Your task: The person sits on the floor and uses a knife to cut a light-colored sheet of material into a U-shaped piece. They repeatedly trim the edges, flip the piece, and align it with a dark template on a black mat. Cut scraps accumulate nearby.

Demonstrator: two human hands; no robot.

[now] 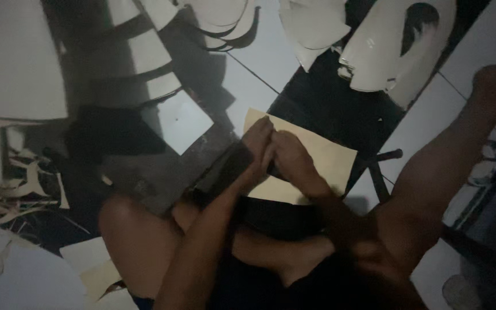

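My left hand [258, 142] and my right hand [291, 161] meet over a pale yellow sheet [328, 156] lying on the floor between my knees. Both hands have fingers curled together where they touch. A dark flat object [225, 169] lies under my left wrist, beside the sheet. The light is dim, so I cannot make out whether either hand pinches something small or only presses on the sheet.
White curved cut pieces [394, 49] lie at the top right, more white pieces [144, 51] at the top left. A white square sheet [182, 120] lies left of the hands. Scraps [7, 201] litter the left. Dark scissor-like handles [381, 166] lie right of the sheet.
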